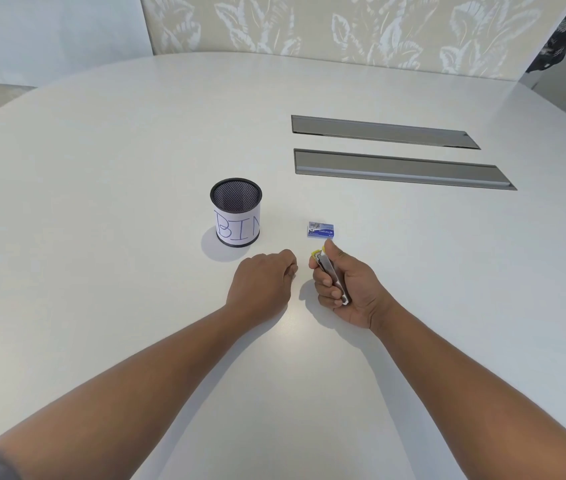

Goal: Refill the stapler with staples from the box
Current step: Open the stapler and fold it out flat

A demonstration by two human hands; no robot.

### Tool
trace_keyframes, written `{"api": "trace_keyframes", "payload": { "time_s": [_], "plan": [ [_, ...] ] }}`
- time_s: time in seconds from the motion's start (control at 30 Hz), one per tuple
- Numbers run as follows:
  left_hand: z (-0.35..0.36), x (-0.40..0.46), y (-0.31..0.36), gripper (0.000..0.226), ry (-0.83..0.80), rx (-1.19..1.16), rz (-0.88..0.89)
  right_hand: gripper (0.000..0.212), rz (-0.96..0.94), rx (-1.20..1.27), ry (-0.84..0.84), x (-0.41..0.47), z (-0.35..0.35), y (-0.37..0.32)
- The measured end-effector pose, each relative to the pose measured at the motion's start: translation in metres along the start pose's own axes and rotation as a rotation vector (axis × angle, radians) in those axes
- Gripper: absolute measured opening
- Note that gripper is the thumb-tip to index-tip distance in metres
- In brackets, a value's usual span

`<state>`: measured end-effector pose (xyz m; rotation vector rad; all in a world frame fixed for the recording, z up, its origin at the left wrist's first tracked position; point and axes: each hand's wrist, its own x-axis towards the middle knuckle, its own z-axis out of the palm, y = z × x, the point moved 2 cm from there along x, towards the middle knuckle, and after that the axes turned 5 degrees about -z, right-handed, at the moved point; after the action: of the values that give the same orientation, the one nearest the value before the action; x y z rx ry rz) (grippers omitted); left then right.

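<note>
White table (136, 168): stapler (330, 271) (right grip (347, 289)), box (320, 230) beyond.

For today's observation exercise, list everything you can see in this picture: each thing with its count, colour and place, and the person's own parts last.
table: one, white, rounded, fills the view.
cable hatches: two, grey, set flush in the table top, far right.
mesh cup: one, black with a white paper label reading BIN, upright, left of centre.
staple box: one, blue and white, lying on the table right of the cup, just beyond the right hand.
stapler: one, silver with a yellow tip, gripped in the right hand.
patterned panel: one, beige with pale leaf shapes, behind the table.
left hand: one, loosely curled, knuckles up, beside the stapler.
right hand: one, closed round the stapler.
</note>
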<state>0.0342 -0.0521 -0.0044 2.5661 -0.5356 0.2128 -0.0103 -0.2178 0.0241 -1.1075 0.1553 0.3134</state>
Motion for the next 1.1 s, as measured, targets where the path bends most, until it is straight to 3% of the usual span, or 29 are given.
{"api": "trace_keyframes", "payload": {
  "time_s": [0.2,0.3,0.43,0.6,1.1],
  "plan": [
    [-0.002,0.0,0.0,0.01,-0.009,-0.01,-0.002,0.048,-0.066,-0.077,0.052,0.0,0.004,0.002],
    [-0.003,-0.001,0.001,0.012,-0.009,-0.022,0.002,0.043,-0.129,-0.23,0.105,0.0,0.008,0.005],
    [-0.005,-0.001,0.002,0.011,-0.013,-0.015,0.026,0.033,-0.444,-0.813,0.242,-0.001,0.007,0.009],
    [-0.002,0.0,0.0,0.008,-0.04,-0.053,-0.022,0.05,-0.599,-1.36,0.386,-0.005,0.0,0.019],
    [-0.002,-0.001,0.001,0.009,-0.031,-0.05,-0.019,0.036,-0.64,-1.507,0.327,-0.006,0.002,0.022]
  ]
}}
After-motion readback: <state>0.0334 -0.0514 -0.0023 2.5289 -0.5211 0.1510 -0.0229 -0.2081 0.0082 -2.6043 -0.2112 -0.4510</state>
